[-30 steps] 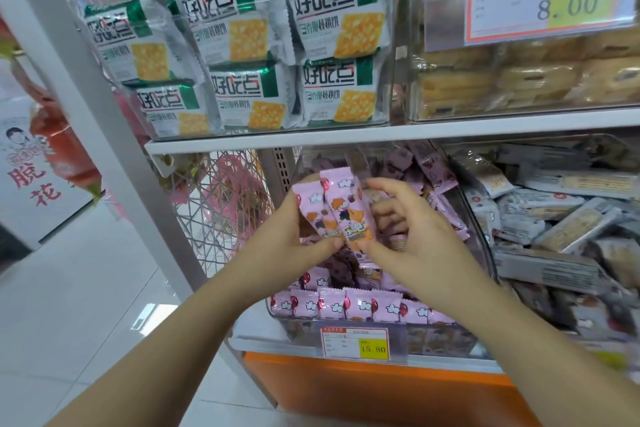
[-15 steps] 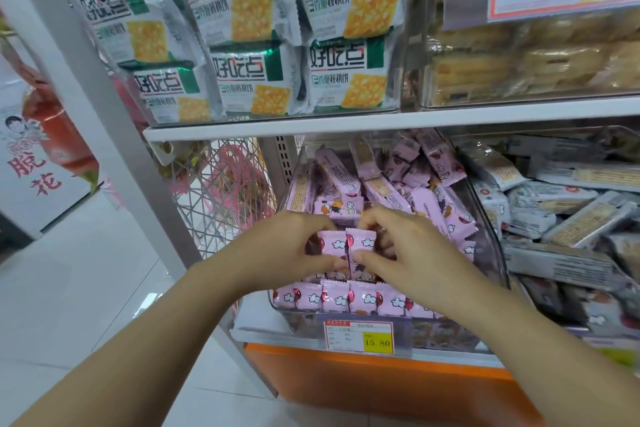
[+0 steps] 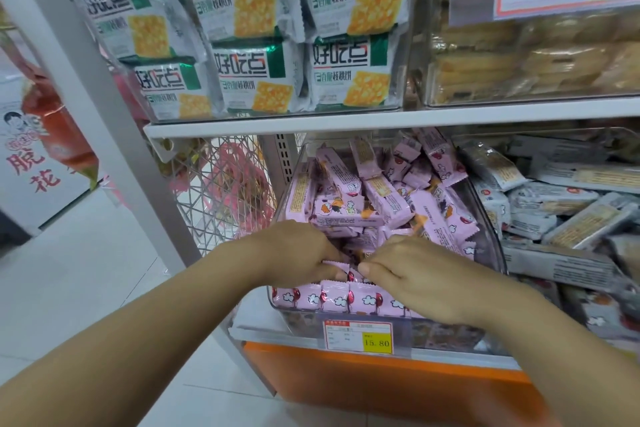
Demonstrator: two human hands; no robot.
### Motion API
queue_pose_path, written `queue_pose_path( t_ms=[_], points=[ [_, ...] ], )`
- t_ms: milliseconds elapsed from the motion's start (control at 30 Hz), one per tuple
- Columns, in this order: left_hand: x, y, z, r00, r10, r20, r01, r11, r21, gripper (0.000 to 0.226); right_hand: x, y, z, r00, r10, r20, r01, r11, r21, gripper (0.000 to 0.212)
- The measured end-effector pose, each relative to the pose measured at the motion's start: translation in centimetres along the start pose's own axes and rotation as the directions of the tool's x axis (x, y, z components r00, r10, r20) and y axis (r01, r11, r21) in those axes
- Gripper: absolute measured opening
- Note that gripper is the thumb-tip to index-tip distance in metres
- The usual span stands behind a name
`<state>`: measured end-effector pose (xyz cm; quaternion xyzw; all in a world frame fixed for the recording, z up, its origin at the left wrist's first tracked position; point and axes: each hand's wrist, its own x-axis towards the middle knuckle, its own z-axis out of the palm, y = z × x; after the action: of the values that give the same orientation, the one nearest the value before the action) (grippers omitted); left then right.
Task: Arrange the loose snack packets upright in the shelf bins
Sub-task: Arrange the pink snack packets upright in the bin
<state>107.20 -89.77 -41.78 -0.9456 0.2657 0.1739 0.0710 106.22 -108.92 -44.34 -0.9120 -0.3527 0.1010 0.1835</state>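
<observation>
A clear plastic bin point(image 3: 491, 218) on the lower shelf holds many pink snack packets. Several lie loose in a heap point(image 3: 377, 198) at the back. A row of upright pink packets point(image 3: 346, 300) stands along the bin's front wall. My left hand point(image 3: 294, 253) and my right hand point(image 3: 419, 274) are both down in the bin just behind that row, thumbs nearly meeting. Between them they pinch the tops of two pink packets point(image 3: 341, 267), whose crimped edges show between the fingers. The rest of those packets is hidden by my hands.
A price tag reading 15.80 point(image 3: 358, 336) hangs on the bin front above an orange base point(image 3: 381, 388). Grey packets point(image 3: 554, 215) fill the bin to the right. Green-and-white cracker bags point(image 3: 263, 45) sit on the shelf above. A white wire mesh panel point(image 3: 225, 194) stands left.
Both hands have lowered the two pink packets from in front of the heap down into the bin, behind the front row. The view has moved closer to the shelf.
</observation>
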Motion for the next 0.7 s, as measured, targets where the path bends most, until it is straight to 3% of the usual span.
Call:
queue_pose_path(
  t_ms=[67,167,300,400,533,700],
  points=[
    [-0.2,-0.1,-0.7,1.000,-0.010,0.019,0.012,0.994,-0.109,0.041,-0.8,0.0,-0.8,0.999,-0.010,-0.045,0.014,0.995,0.094,0.041],
    [-0.6,-0.1,-1.5,0.998,-0.033,-0.059,0.019,0.975,-0.220,0.039,-2.6,1.1,-2.9,0.974,0.051,-0.222,-0.011,0.984,0.175,0.024],
    [-0.2,1.7,-1.2,0.987,-0.027,-0.156,-0.033,0.927,-0.373,0.035,-4.3,3.1,-3.9,0.928,0.084,-0.362,-0.027,0.987,0.158,0.020],
    [0.8,3.3,-0.8,0.986,-0.030,-0.166,-0.052,0.881,-0.470,0.033,-4.7,3.9,-3.3,0.926,0.067,-0.373,-0.058,0.998,0.035,0.019],
    [2.0,4.4,-0.1,0.978,-0.117,-0.174,0.044,0.925,-0.377,0.034,-5.4,3.6,-3.4,0.950,0.086,-0.299,-0.138,0.978,-0.157,0.028],
    [2.6,4.9,-0.5,0.978,-0.155,-0.138,0.069,0.870,-0.488,0.027,-5.8,3.7,-3.2,0.960,0.121,-0.251,-0.180,0.957,-0.228,0.034]
  ],
)
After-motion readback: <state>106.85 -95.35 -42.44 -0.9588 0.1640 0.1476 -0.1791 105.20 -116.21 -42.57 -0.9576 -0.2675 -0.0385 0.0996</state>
